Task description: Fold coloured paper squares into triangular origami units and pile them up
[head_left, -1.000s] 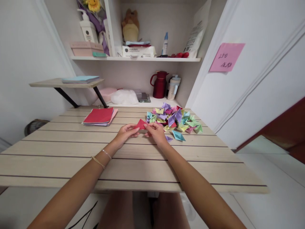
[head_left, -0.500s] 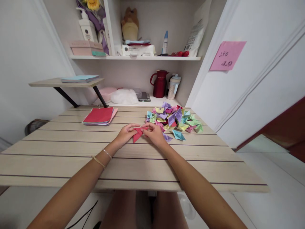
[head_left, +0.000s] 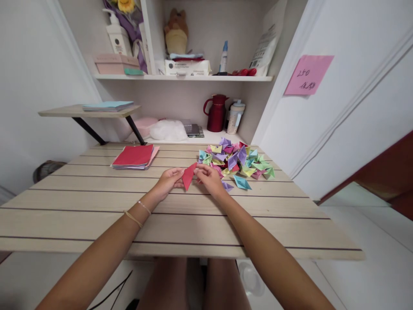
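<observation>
Between my two hands, a little above the wooden table, is a folded piece of red paper [head_left: 189,176], now a narrow pointed shape tilted with one tip up to the right. My left hand [head_left: 169,181] pinches its left edge, thumb in front. At the upper right tip, the fingers of my right hand [head_left: 209,177] are closed on it. Just beyond my right hand lies a heap of folded paper boats [head_left: 237,159] in purple, yellow, green, blue and pink. A blue paper boat [head_left: 241,182] sits at the heap's near edge.
A stack of paper squares [head_left: 134,156], red on top, lies on the slatted table [head_left: 193,224] at the left. A small raised shelf [head_left: 61,111] holds blue paper [head_left: 108,106]. At the back stand a red jug [head_left: 217,113] and a pale bottle [head_left: 235,117].
The red paper has turned from a wide shape with flaps to a narrow, smooth-faced one. My fingers have shifted their hold, and the right hand has moved slightly right.
</observation>
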Demonstrator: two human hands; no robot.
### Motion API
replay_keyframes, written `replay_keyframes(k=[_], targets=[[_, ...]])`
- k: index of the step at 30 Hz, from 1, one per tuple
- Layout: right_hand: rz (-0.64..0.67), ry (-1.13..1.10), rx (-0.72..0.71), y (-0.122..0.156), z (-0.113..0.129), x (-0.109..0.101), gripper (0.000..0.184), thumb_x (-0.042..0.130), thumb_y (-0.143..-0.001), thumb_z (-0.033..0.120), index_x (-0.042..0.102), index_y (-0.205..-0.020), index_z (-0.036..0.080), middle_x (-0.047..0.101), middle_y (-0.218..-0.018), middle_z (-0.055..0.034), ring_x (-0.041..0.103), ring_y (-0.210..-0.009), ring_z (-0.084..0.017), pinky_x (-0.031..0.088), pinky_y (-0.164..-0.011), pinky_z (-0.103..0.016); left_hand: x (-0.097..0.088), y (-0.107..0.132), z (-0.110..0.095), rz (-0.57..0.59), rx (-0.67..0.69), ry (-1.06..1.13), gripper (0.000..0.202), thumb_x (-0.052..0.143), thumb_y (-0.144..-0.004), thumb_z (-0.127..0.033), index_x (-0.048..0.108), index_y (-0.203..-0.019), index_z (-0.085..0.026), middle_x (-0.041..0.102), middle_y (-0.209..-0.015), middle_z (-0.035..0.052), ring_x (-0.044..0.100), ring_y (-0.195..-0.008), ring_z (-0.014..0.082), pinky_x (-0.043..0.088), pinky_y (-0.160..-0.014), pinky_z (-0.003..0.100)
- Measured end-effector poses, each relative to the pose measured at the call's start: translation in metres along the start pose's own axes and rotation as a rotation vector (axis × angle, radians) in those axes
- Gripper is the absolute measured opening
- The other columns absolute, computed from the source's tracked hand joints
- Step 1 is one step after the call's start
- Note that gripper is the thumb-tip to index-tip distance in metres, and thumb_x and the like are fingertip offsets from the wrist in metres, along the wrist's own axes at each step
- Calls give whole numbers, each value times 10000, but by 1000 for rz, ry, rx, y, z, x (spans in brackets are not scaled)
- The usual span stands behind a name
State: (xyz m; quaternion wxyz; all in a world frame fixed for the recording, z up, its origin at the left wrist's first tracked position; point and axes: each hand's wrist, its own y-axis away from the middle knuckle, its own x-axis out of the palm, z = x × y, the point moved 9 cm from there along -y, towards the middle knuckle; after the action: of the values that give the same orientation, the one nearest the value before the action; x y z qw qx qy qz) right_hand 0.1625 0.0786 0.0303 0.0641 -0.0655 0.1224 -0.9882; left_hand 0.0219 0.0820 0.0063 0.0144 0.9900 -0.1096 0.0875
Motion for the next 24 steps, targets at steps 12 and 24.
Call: replay_keyframes(k=[12,24], targets=[[33,-50,25,-2,-4,2,315,630,-609,257,651,-908,160,659,-724,-12,536,-513,-82,443,-496,-209,-2,0,0,-19,-9,53,218,656,-751,-273,625,-891,-109,700,-792,91,655,-623,138,540,-598,249],[37,193,-60,-5,-7,-3,283,609,-667,261,666,-925,161,676,-812,-36,550,-566,-105,458,-547,-227,6,2,1,76,-45,57,277,658,-753,-287,640,-964,-107,707,-836,113,675,-740,178,547,-706,308]])
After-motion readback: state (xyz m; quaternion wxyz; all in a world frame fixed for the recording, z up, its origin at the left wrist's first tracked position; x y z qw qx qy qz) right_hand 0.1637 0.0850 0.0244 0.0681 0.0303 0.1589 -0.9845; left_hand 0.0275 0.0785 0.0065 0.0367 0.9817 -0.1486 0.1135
